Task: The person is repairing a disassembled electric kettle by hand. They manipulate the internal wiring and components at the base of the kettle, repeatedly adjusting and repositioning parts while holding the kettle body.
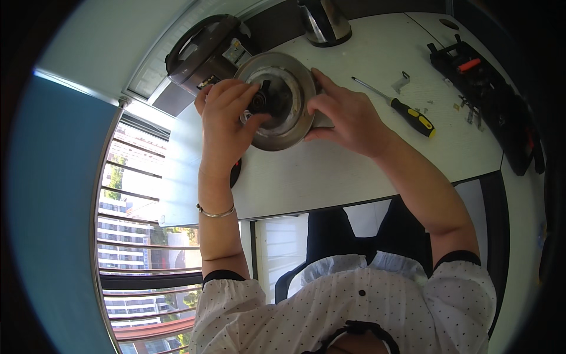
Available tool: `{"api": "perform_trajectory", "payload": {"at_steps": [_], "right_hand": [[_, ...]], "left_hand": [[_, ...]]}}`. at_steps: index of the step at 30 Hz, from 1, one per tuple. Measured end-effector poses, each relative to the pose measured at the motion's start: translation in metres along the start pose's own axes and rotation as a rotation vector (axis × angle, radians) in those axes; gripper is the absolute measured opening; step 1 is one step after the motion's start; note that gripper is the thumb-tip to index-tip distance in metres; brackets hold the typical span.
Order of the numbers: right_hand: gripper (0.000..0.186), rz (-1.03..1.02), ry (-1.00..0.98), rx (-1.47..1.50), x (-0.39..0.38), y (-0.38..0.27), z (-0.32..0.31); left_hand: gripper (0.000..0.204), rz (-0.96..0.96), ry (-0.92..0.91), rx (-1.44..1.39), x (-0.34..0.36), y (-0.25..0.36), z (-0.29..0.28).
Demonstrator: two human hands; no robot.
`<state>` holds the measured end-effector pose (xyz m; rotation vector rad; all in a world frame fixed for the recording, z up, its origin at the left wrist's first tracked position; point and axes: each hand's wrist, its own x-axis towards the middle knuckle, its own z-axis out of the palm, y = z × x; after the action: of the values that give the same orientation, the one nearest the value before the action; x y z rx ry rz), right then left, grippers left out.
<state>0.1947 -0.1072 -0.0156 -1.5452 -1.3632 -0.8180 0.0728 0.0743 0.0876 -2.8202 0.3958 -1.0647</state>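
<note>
A round metal vessel [285,137] with a wide shiny rim is tilted toward me above the table. My right hand [352,118] grips its right side, thumb and fingers spread around the edge. Over its left side curls my left hand [227,115], wearing a silver bracelet at the wrist. Its thumb and fingertips close around a small black ringed part [259,100] near the vessel's middle. Whether that part is fixed to the vessel, I cannot tell. The left hand covers much of the left rim.
Right of the vessel lie a yellow-and-black screwdriver [413,117], a small metal bracket [401,82] and loose small parts. A black tool case [489,97] lies along the right edge. A grey-brown cooker [206,56] and a metal kettle [325,23] stand at the back.
</note>
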Motion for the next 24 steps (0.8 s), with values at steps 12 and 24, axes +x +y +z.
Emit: {"api": "perform_trajectory", "payload": {"at_steps": [12,24], "right_hand": [[0.050,0.027,0.006,0.012,0.002,-0.003,-0.002],[0.072,0.082,-0.020,-0.019,0.008,-0.013,-0.005]], "left_hand": [[0.048,0.033,0.012,0.030,0.000,0.003,0.002],[0.047,-0.020,0.019,-0.147,-0.003,-0.004,0.002]]}}
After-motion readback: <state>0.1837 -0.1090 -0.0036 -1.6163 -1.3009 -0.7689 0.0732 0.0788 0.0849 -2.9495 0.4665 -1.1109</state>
